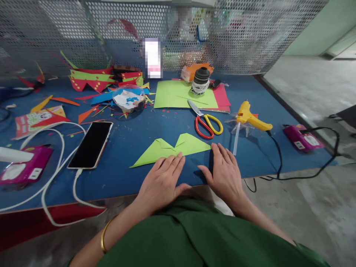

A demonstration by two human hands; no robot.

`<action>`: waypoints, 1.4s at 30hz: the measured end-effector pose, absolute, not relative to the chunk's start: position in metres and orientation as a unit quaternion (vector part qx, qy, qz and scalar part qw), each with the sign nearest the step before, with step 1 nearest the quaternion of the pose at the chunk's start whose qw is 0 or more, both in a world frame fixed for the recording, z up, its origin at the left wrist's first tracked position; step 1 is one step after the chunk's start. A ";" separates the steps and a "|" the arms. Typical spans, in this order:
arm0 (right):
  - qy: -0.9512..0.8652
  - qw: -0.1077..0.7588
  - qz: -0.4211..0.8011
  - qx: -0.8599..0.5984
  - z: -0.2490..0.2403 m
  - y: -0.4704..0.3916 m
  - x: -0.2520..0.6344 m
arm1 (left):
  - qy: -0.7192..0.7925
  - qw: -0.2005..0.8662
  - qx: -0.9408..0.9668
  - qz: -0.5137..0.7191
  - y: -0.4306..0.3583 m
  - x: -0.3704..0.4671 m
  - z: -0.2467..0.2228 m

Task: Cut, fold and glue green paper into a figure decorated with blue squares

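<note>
A folded lime-green paper piece [191,145] lies on the blue table, with two pointed wings and a notch between them. My left hand [164,178] rests flat, its fingertips on the paper's lower edge near the middle. Fingers stretched out, my right hand [226,170] lies on the table with its fingertips at the paper's right tip. Just beyond the paper are scissors [205,124] with one red and one yellow handle loop, blades pointing away. A yellow glue gun [250,118] with a clear glue stick lies to the right of them.
Green and red paper sheets [169,94] lie at the back, bearing a dark spool [200,78] wound with white thread. Left are a phone [91,144] on a white cable, a bowl [129,99] and paper masks [90,79]. Purple power blocks [303,138] sit at both sides; a mesh panel [125,22] stands behind.
</note>
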State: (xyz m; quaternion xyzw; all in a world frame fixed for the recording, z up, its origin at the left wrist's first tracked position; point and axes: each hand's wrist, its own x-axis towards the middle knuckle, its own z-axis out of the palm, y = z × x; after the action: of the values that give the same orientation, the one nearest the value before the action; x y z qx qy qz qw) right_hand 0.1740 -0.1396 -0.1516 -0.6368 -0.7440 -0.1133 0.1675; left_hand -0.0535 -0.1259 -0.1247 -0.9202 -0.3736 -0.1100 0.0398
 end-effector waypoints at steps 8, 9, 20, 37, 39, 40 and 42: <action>-0.844 0.218 -0.057 -0.487 -0.143 -0.143 0.154 | -0.390 0.023 -0.913 -0.120 -0.134 -0.056 -0.127; -0.862 0.219 -0.040 -0.456 -0.144 -0.143 0.149 | -0.390 0.028 -0.911 -0.127 -0.136 -0.057 -0.129; -0.890 0.183 -0.065 -0.413 -0.151 -0.143 0.126 | -0.421 0.047 -0.895 -0.142 -0.145 -0.073 -0.134; -0.885 0.183 -0.045 -0.425 -0.150 -0.144 0.122 | -0.534 0.128 -0.819 -0.166 -0.165 -0.135 -0.115; -0.882 0.193 -0.035 -0.428 -0.146 -0.142 0.121 | -0.529 0.136 -0.817 -0.187 -0.157 -0.124 -0.113; -0.880 0.200 -0.029 -0.429 -0.144 -0.139 0.122 | -0.516 0.135 -0.823 -0.193 -0.151 -0.118 -0.113; -0.876 0.211 -0.031 -0.432 -0.138 -0.132 0.129 | -0.476 0.124 -0.849 -0.194 -0.137 -0.106 -0.115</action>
State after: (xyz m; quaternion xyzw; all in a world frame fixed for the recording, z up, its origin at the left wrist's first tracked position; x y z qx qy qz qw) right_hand 0.1287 -0.1318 -0.1384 -0.4321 -0.8763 -0.0313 0.2108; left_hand -0.1063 -0.1367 -0.1149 -0.8487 -0.4762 -0.1939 0.1242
